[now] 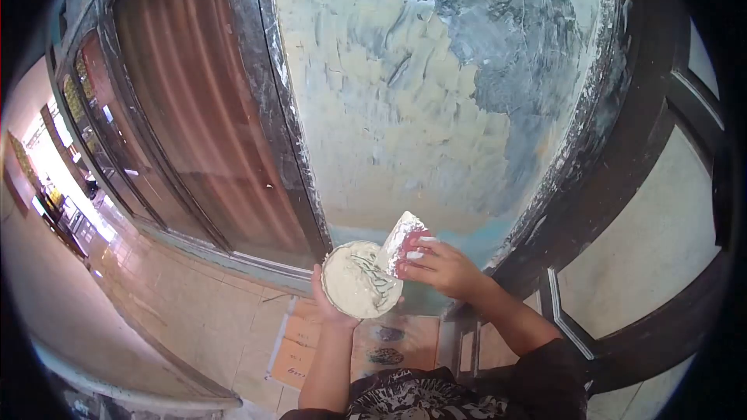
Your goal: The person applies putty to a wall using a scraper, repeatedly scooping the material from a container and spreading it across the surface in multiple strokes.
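Two grips share the work: the left grip (333,307) cups the bowl (324,286) along its near left side, while the right grip (437,266) is closed on the red scraper (413,244), its fingers bent over the face. The bowl sits in front of the body, low before the patchy wall (373,117), and the scraper is tilted over its right side; whether its edge touches the rim cannot be told. Pale paste (348,272) fills much of the bowl, with dark streaks on the right, and more clings thickly to the scraper. To work it neatly, keep the bowl level and braced against the push of the scraper, and draw the spare paste off against the rim so that an even load stays near the edge. A light, steady hold should suffice, since the white-smeared fingers could slip. Anything that drips would probably land near the cardboard (298,348) on the floor (210,319).
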Demonstrator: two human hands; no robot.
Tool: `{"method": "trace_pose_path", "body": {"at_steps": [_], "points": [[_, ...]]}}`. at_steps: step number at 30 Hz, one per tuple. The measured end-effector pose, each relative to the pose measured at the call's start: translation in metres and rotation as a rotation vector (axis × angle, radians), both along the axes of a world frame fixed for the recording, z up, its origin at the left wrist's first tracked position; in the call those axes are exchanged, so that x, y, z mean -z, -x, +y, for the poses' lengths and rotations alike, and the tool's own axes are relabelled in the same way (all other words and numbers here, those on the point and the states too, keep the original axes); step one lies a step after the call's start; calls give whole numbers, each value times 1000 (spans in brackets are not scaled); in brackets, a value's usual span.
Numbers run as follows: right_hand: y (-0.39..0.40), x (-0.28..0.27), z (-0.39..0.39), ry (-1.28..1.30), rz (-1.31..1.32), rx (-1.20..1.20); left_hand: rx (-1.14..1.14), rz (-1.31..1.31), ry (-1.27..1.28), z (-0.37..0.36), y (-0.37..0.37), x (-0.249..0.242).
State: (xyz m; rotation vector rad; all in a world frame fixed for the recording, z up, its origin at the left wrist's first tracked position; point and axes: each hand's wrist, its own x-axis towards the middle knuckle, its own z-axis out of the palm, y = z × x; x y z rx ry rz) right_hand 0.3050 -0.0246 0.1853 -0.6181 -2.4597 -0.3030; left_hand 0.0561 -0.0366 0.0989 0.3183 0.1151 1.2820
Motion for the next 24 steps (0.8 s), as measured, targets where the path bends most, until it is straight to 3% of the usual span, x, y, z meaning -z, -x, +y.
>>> {"method": "trace_pose_path", "body": {"at_steps": [2,4,10,11,14,15,24], "points": [[1,0,0,-13,-3,4,-76,30,70,-3,-2,1],[1,3,-1,17,2,-5,90,-59,-99,-15,-6,-16],[6,9,-7,31,18,-42,119,-256,-125,-28,-22,-21],[7,12,-8,34,18,-48,16,-75,-63,-29,-23,-11],[7,19,-10,64,36,-71,67,-155,-68,-36,-28,-7],[8,19,-12,64,55,-63,-41,-19,32,-38,-30,0],[7,25,-14,25,214,-32,-13,7,63,-30,-29,9]]}}
